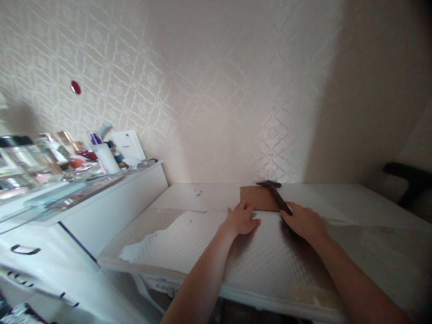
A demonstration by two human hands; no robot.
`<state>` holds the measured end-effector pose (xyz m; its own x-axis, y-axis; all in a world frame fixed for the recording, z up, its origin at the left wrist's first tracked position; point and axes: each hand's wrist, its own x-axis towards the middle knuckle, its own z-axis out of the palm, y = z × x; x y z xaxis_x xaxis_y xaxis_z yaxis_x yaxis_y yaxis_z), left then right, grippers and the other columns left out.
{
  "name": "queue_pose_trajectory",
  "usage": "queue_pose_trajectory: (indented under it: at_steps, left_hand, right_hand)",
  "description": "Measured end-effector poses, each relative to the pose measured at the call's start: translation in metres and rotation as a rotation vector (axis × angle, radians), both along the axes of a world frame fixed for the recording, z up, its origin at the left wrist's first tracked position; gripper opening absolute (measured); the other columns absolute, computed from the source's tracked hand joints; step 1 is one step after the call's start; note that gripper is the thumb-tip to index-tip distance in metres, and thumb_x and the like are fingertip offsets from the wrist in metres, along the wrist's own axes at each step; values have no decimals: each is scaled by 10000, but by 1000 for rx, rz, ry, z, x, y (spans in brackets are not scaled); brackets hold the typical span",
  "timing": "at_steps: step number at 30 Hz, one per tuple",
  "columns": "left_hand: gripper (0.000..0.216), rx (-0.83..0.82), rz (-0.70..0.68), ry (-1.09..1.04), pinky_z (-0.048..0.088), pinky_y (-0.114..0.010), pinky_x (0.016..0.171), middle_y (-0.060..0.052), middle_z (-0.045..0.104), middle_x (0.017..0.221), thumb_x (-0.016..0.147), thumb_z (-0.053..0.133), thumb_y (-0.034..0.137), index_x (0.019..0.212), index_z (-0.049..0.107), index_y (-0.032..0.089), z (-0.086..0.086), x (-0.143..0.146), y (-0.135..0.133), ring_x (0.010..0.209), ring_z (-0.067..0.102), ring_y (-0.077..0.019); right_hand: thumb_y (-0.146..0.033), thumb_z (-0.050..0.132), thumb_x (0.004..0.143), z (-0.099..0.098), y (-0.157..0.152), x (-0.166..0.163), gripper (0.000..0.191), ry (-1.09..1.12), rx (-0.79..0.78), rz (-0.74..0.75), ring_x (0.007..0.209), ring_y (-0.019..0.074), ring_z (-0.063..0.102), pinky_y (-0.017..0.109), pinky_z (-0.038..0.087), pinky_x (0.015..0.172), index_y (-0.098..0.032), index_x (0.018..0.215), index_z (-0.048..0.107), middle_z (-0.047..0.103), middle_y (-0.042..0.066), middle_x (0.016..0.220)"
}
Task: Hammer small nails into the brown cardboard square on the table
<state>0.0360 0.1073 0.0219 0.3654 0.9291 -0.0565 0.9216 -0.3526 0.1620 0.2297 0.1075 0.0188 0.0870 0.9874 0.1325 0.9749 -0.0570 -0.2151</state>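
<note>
A flat brown board lies on the white table towards the wall. My left hand rests at its near left edge, with the fingertips on the board and the thumb spread out to the right. In my right hand is the handle of a hammer. The hammer's dark head lies over the far right part of the board, and its handle slants down towards me. Whether the head touches the board I cannot tell. Several small metal pieces, perhaps nails, are scattered on the table left of the board.
A textured white sheet covers the table's near middle. At the left stands a white drawer cabinet crowded with bottles and a white box. The patterned wall rises behind the table. A black armrest shows at the right.
</note>
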Motion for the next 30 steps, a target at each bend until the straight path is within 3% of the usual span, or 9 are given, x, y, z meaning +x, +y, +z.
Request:
queue_pose_trajectory:
  at_steps: [12,19,30]
  left_hand:
    - [635,-9,2,6,187,-540,949,-97,165,1403,791,238,595,1322,210,248,2,-1,-1,1258,181,-284]
    - [625,-14,2,-12,188,-553,942,-103,172,1400,793,263,579,1321,220,247,3,0,-2,1259,175,-285]
    - [597,-30,0,20,217,-548,932,-94,211,1390,805,263,563,1309,255,245,11,-2,-4,1247,209,-285]
  right_hand:
    - [-459,299,783,5,-2,-7,545,14,-22,-83,898,303,572,403,423,702,-184,1243,400,604,165,983]
    - [-506,322,753,5,2,12,550,69,16,-156,874,311,578,404,427,679,-188,1169,486,617,170,935]
    - [-517,327,732,-6,9,24,538,52,-137,-122,903,316,567,410,426,677,-187,1092,552,617,167,940]
